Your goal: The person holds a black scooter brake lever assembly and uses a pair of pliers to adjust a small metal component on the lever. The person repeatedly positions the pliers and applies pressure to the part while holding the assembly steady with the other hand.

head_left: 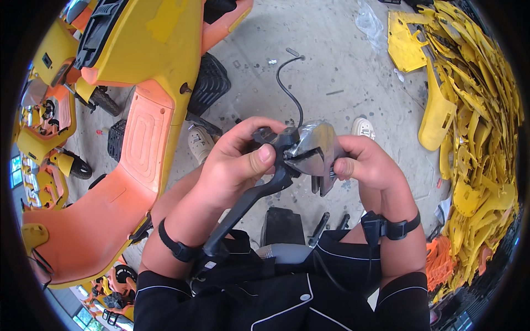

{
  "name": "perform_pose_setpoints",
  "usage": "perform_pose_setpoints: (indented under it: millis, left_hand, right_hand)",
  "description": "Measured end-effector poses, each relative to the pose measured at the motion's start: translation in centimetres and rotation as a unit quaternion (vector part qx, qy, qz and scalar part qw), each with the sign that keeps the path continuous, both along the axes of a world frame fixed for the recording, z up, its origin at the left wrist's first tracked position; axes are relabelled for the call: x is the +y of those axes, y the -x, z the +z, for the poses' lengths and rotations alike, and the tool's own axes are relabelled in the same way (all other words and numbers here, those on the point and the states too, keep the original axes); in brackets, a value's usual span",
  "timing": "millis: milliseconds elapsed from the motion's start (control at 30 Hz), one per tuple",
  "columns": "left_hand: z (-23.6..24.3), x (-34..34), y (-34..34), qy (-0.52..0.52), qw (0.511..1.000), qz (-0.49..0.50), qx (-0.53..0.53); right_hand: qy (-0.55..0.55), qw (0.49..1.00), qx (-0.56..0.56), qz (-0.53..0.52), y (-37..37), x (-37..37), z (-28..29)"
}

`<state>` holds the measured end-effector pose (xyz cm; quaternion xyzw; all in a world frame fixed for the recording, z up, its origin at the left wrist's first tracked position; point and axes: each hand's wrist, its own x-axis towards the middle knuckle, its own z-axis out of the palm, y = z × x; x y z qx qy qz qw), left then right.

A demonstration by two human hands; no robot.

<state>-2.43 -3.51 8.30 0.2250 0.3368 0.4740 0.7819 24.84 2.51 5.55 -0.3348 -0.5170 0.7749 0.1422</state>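
In front of my lap, my left hand [234, 157] is closed round a black brake lever [248, 198], its thumb pressed on the lever's mount. The long lever blade slants down toward my left forearm. From the mount a thin black cable [291, 94] curves away over the floor. My right hand [361, 160] pinches a shiny dark-silver, shell-shaped part [320, 138] between thumb and fingers. This part has a notch in it and lies against the lever mount; whether the two are joined, I cannot tell.
At left stands a yellow and orange scooter body [146, 127], with more scooters [52, 116] beyond. A tall heap of yellow plastic panels [475, 154] rises at right, beside orange pieces [440, 259]. Clear plastic [370, 25] and small bits lie on the grey concrete floor [331, 83].
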Motion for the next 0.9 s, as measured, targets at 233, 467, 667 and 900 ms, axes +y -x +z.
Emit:
perform_pose_setpoints:
  millis: [233,467,667,900]
  left_hand:
    - [-0.7,0.3,-0.1,-0.116,0.987,0.08,0.074]
    - [-1.3,0.6,-0.1,-0.275,0.929,0.156,0.194]
    - [-1.6,1.2,0.3,-0.391,0.84,0.184,0.328]
    - [-1.7,1.6,0.2,-0.437,0.789,0.191,0.387]
  right_hand:
    - [0.091,0.992,0.083,-0.01,1.5,-2.2,-1.2]
    - [0.183,0.972,0.14,-0.037,2.9,-4.4,-1.0]
    - [0.265,0.949,0.156,-0.064,4.2,-6.2,-0.3]
    - [0.285,0.938,0.183,-0.069,4.5,-7.2,-0.6]
